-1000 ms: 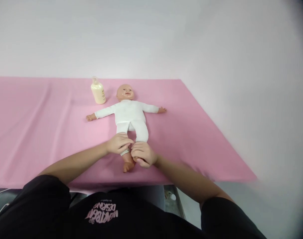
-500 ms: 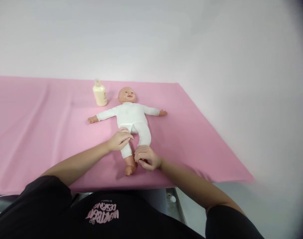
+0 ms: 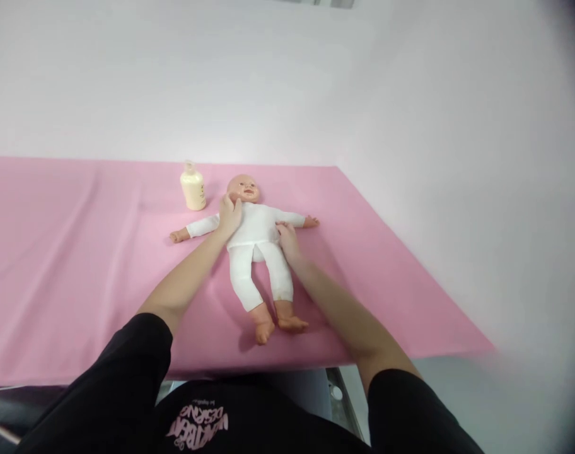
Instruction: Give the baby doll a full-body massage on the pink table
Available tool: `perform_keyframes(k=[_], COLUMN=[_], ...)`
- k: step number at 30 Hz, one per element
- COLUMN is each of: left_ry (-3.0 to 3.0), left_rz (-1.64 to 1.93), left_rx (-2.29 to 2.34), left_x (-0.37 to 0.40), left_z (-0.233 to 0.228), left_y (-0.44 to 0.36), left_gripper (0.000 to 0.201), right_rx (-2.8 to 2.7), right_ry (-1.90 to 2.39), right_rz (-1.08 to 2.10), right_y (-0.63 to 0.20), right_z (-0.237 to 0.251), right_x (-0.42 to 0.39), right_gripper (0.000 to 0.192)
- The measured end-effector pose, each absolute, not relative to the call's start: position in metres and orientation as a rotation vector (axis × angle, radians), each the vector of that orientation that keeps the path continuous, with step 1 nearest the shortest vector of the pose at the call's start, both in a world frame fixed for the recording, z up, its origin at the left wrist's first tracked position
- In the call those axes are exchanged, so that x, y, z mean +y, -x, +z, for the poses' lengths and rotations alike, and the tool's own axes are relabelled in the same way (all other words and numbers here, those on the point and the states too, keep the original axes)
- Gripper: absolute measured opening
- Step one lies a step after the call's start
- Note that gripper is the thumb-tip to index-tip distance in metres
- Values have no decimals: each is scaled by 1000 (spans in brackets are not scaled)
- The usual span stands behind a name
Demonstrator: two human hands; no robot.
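Observation:
A baby doll (image 3: 252,224) in a white long-sleeved outfit lies face up, arms spread and bare feet toward me. My left hand (image 3: 229,215) lies over its shoulder on the left, close to the neck. The thumb and fingers there are apart, partly blending with the doll's head and shoulder. On the other side, my right hand (image 3: 287,241) touches the chest just below the armpit, fingers bent in against the white cloth. A pale yellow pump bottle (image 3: 193,190) stands upright to the left of the doll's head.
A pink cloth (image 3: 127,252) with soft folds covers the table. Its front edge runs close to my body, and its right edge slants away toward the back. A pale wall (image 3: 174,82) rises behind the table.
Both hands have moved up from the doll's legs to its shoulder and chest. The doll's legs now lie uncovered, both feet showing. The view has tilted slightly upward.

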State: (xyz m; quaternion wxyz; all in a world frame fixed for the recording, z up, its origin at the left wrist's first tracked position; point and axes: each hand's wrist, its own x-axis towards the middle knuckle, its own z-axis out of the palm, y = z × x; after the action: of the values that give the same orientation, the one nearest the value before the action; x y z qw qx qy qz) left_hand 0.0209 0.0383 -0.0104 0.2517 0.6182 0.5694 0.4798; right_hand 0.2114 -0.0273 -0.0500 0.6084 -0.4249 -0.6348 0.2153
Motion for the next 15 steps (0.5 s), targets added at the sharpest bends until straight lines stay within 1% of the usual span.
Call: perform_keyframes(k=[2, 4, 6, 10, 13, 15], left_ry=[-1664, -1667, -1683, -1694, -1642, -1596], left_rz=[1215, 1139, 1107, 1090, 1124, 1169], left_rx=[1607, 1669, 1708, 1718, 1706, 1679], left_x=[42, 40, 38, 38, 38, 37], left_z=[-16, -23, -27, -28, -27, -28], left_y=[-21, -19, -17, -17, -20, -22], left_gripper=[50, 55, 58, 61, 57, 53], right_rx=[-1151, -969, -854, -820, -837, -851], right_ry=[1086, 1166, 1180, 1063, 997, 981], right_rz=[635, 826, 1044, 1322, 1459, 1490], right_y=[-208, -206, -204, -203, -204, -205], right_z=[-59, -63, -60, -42, -28, -21], right_x=[-28, -34, -39, -45, -48, -50], right_gripper=[27, 23, 26, 38, 40, 41])
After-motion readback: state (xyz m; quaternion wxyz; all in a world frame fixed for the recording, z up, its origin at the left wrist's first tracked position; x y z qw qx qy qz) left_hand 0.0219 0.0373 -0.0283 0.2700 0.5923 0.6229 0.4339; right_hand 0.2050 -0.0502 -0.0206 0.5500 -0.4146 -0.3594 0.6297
